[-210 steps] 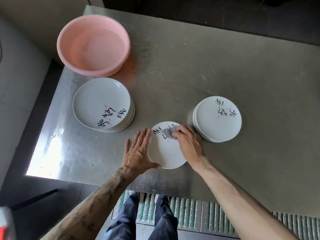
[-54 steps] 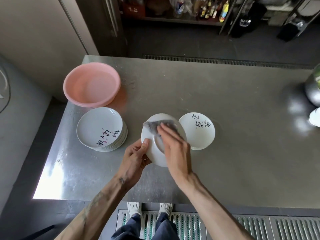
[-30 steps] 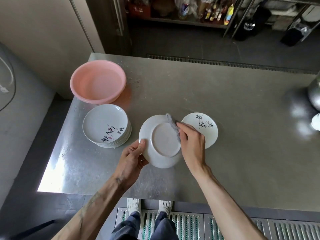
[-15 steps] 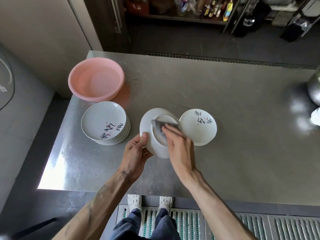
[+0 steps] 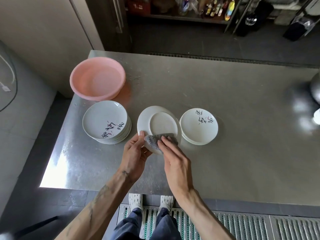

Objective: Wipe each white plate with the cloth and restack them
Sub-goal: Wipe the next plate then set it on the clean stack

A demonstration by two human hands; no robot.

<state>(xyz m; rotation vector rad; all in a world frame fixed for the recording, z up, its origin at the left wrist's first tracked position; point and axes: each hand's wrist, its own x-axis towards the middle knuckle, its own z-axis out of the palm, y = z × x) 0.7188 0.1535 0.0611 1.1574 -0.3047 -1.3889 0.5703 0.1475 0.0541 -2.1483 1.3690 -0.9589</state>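
Note:
A white plate [image 5: 158, 124] is held tilted above the steel table with its plain underside facing me. My left hand [image 5: 136, 151] grips its near-left rim, thumb on the back. My right hand [image 5: 174, 158] presses a grey cloth [image 5: 155, 140] with its fingers against the plate's near rim. A tall stack of white plates with painted script [image 5: 105, 121] stands to the left. A lower stack of the same plates [image 5: 199, 126] stands to the right.
A pink plastic basin [image 5: 97, 80] sits at the table's back left corner. A shiny metal vessel [image 5: 316, 87] and a white object [image 5: 316, 116] are at the right edge. The steel table [image 5: 225, 161] ends just before my feet; shelves with bottles stand beyond it.
The cloth has slid from the centre of the plate's underside down to its near rim. My left hand keeps its grip on the plate.

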